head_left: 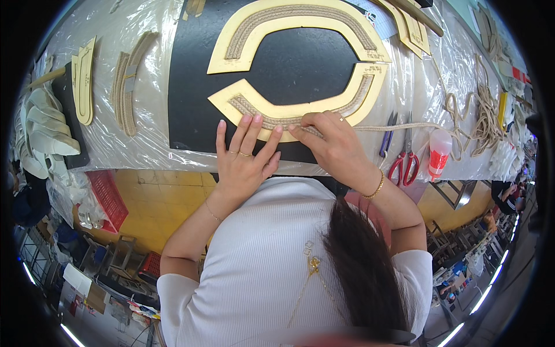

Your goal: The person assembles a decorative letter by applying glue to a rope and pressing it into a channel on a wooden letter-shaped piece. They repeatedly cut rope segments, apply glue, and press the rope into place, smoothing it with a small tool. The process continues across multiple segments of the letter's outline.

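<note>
A cream-yellow curved template (248,91) lies on a black board (193,87), with rows of beige braided cord (243,106) set along its channel. My left hand (244,170) rests at its near edge, fingers spread, fingertips on or beside the cord. Close to those fingertips, my right hand (335,144) pinches the cord against the template; the fingers partly hide that spot. From my right hand the loose cord (399,126) runs right to a tangled pile (488,124). Farther away, a second curved template (218,62) carries several cord rows.
Right of the board are red-handled scissors (404,165), a purple-handled pointed tool (387,139) and a bottle (439,153) with a red label. To the left lie a bundled cord piece (124,92), a narrow yellow template (84,87) and white shaped pieces (49,124). A red crate (107,199) stands below the table edge.
</note>
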Tool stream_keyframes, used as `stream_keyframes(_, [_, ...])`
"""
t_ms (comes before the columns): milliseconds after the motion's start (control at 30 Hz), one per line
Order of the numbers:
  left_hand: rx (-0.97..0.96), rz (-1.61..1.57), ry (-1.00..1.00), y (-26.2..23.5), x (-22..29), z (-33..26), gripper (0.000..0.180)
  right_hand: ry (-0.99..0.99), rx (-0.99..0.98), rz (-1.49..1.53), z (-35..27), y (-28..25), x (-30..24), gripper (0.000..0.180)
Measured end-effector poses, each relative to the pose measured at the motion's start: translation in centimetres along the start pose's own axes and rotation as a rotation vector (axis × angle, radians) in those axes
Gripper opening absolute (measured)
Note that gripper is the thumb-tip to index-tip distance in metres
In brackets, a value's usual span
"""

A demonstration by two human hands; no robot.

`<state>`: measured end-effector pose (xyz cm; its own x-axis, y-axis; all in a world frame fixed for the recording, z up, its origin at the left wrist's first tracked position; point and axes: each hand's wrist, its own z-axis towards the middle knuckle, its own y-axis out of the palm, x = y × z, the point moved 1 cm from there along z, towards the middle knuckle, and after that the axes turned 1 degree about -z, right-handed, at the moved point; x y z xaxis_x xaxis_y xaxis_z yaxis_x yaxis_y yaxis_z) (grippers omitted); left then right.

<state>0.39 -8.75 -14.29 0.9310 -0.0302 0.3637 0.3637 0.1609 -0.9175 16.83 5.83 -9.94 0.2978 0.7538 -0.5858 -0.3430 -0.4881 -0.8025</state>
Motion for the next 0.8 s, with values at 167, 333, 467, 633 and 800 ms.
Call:
stream_keyframes(167, [0.001,-0.002,-0.001,0.06,-0.02,-0.06,0.057,-0.002,0.002,-0.001,0.00,-0.05,-0.03,0.040])
stream_keyframes(333, [0.006,0.026,-0.002,0.23,-0.08,-0.11,0.053,-0.001,0.002,0.000,0.03,-0.05,-0.02,0.040])
stream_keyframes(467, [0.008,0.027,0.000,0.24,-0.07,-0.13,0.053,-0.011,-0.002,-0.021,0.05,-0.06,0.00,0.036])
stream_keyframes(633, [0.000,0.017,-0.002,0.08,-0.01,-0.07,0.053,-0.018,-0.017,-0.045,0.06,-0.12,0.01,0.032])
stream_keyframes(800, [0.002,-0.008,0.000,0.01,0.00,0.01,0.055,-0.017,-0.026,-0.053,0.05,-0.11,0.02,0.031])
